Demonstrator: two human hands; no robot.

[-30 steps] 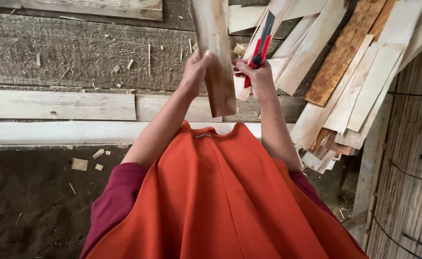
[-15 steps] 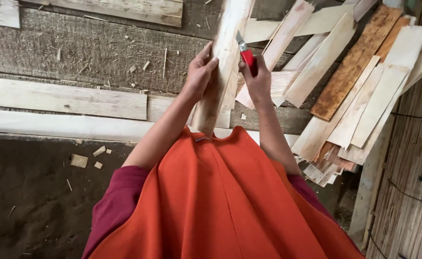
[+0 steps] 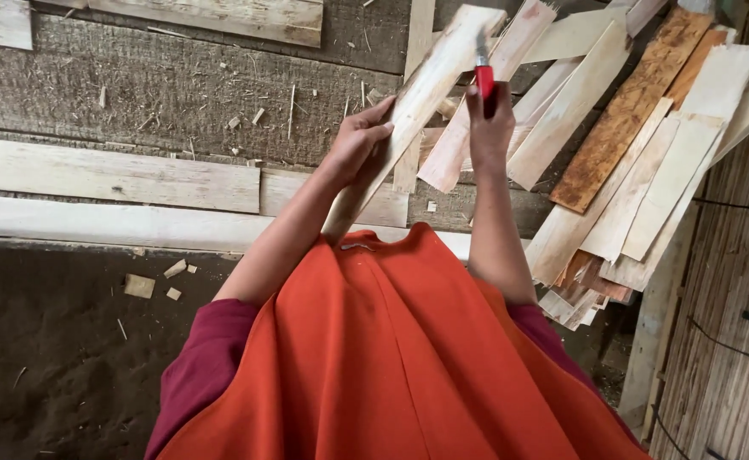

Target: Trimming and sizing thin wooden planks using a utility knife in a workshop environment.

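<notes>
— What have you got in each hand?

— My left hand [image 3: 359,140] is wrapped around a pale wood slat [image 3: 426,94], which tilts up toward one o'clock from my lap. My right hand [image 3: 489,128] is closed on a red-handled knife [image 3: 484,81], its blade against the slat's upper end.

— And around you?

— A pile of slats [image 3: 647,170] at three o'clock, long planks [image 3: 110,175] at nine, wood chips [image 3: 149,285] at eight
</notes>
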